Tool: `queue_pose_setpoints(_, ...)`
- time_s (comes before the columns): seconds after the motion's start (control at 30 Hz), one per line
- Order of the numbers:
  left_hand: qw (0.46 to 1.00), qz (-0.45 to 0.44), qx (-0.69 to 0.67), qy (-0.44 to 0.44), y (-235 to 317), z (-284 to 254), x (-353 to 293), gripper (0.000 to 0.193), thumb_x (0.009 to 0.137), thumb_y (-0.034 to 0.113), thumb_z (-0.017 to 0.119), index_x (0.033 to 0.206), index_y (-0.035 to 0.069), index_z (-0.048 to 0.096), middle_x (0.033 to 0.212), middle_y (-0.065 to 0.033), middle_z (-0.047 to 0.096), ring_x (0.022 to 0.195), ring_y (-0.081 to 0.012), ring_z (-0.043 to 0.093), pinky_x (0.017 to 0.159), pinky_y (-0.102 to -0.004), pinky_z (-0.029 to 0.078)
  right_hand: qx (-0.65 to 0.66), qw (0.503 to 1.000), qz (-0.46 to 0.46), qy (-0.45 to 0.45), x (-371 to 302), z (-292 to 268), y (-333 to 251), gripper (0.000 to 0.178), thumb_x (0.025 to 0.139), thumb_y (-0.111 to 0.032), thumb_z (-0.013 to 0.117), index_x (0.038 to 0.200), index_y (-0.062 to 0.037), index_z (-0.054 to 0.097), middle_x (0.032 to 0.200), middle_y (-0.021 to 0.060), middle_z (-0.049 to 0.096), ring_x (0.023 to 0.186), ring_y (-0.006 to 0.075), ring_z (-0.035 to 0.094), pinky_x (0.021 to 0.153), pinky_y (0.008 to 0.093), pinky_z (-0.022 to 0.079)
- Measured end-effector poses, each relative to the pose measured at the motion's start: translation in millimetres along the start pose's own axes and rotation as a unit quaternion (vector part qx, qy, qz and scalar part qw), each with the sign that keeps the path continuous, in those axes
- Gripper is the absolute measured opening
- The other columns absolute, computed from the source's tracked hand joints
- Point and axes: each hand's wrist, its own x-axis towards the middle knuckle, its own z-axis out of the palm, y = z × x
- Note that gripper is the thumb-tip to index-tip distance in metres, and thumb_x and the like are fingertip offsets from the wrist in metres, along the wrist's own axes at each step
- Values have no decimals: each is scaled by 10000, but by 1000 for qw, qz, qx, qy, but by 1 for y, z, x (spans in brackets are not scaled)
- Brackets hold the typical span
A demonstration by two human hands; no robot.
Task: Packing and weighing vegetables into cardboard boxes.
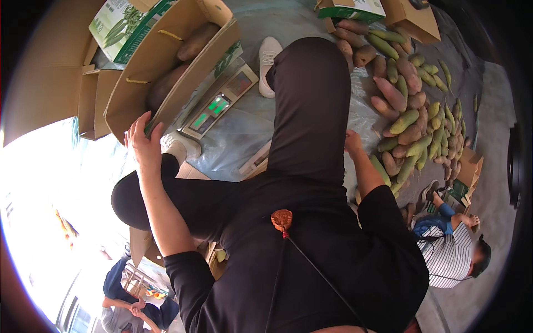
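At the near corner of an open cardboard box (125,105), my left hand (145,143) has its fingers apart and touches the box edge. Inside the box lie large reddish-brown root vegetables (197,41). The box stands on or against a scale (244,83) with a green lit display. My right hand (351,142) hangs beside my right leg, near the heap of vegetables; its fingers are mostly hidden by the leg. That heap holds long green radish-like roots (405,120) and reddish ones (390,93).
A green and white printed carton (125,25) is at the far left, with another printed carton (355,8) at the top. Plastic sheeting (250,22) covers the floor. A person in a striped shirt (449,258) sits at right; another person (119,313) is at lower left.
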Motion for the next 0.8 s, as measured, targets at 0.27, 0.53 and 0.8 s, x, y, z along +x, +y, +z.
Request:
queue_pose_setpoints(0.27,997,51,-49,4,-23,13,5,346,765,160,680,1101,95,631,1054,-99,646,982,-288,588,868,-399,423,-30,999,9,-22,18,3,27,193,776,-194,647,899,-46,637,698,87,634,558,172,619,469,329,478)
queue_pose_setpoints(0.53,999,36,-24,0,-10,13,4,333,803,139,657,1125,62,614,1064,-106,635,999,-276,574,890,-397,418,18,999,36,-13,30,-14,23,191,778,-165,643,956,-100,626,813,46,629,665,171,629,497,306,466)
queue_pose_setpoints(0.8,998,62,13,5,-9,17,5,329,817,130,660,1125,29,609,1093,-108,631,1011,-262,570,888,-390,426,221,955,147,134,58,-91,30,255,816,-190,626,1054,-113,577,893,21,607,714,175,606,554,339,482)
